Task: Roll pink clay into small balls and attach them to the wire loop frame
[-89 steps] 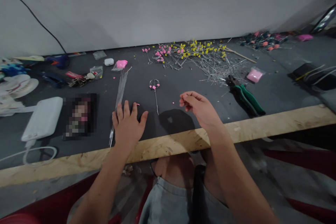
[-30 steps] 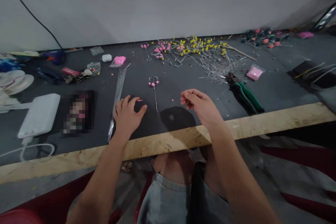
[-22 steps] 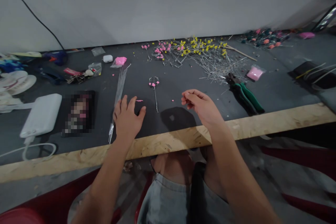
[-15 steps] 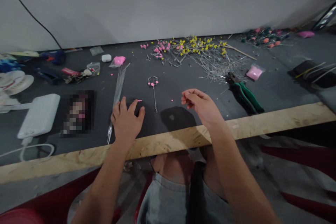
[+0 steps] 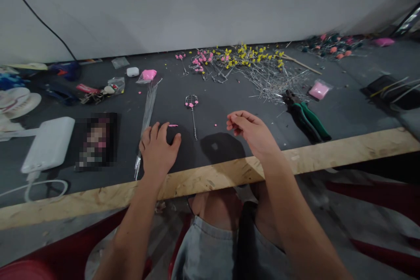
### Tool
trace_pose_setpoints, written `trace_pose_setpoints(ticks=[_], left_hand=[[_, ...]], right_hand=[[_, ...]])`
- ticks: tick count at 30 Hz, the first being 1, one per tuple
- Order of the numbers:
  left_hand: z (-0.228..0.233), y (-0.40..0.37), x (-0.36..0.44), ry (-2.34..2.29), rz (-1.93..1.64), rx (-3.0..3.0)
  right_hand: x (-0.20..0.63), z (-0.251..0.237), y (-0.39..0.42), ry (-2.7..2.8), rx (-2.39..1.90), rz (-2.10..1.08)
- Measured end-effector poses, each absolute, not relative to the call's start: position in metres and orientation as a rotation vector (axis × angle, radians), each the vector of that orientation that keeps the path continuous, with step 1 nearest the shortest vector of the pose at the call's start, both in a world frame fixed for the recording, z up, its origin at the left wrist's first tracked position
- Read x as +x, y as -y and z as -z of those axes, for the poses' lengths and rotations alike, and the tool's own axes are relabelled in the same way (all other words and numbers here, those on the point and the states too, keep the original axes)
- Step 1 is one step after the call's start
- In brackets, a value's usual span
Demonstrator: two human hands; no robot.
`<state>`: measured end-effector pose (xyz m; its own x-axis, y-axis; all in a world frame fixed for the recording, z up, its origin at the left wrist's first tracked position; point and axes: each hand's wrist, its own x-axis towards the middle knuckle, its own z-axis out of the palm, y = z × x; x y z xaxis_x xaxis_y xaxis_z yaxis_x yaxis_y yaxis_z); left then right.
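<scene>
My left hand [image 5: 159,148] is open, palm down with fingers spread, over the near end of a bundle of thin metal wires [image 5: 148,107]. Just beyond its fingertips lies a small pink strip of clay [image 5: 173,125]. Between my hands rests a small wire piece with a cage-like head [image 5: 191,101], pink balls on it and a twisted stem. A tiny pink ball [image 5: 215,125] lies to its right. My right hand [image 5: 251,133] hovers above the table, thumb and fingertips pinched together; whatever they may hold is too small to make out.
Green-handled pliers [image 5: 308,120] lie to the right, near a heap of loose wires [image 5: 272,81] and yellow-tipped pieces [image 5: 249,57]. Bagged pink clay lumps [image 5: 319,90] sit at both sides. A white power bank [image 5: 49,144] with a cable is at left. A wooden strip [image 5: 210,180] edges the table.
The fingers of my left hand have drawn back slightly, showing more of the pink strip. My right hand stays pinched in nearly the same spot.
</scene>
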<state>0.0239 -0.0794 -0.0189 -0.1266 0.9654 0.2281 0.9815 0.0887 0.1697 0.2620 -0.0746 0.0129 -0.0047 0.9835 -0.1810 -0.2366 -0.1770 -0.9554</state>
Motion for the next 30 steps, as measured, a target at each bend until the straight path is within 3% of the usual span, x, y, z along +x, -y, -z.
trace_pose_setpoints(ticks=[30], left_hand=[[0.0215,0.0785,0.0212,2.251,0.439,-2.055]], right_hand=[[0.2622,-0.009,0.0737,0.924,-1.169,-1.433]])
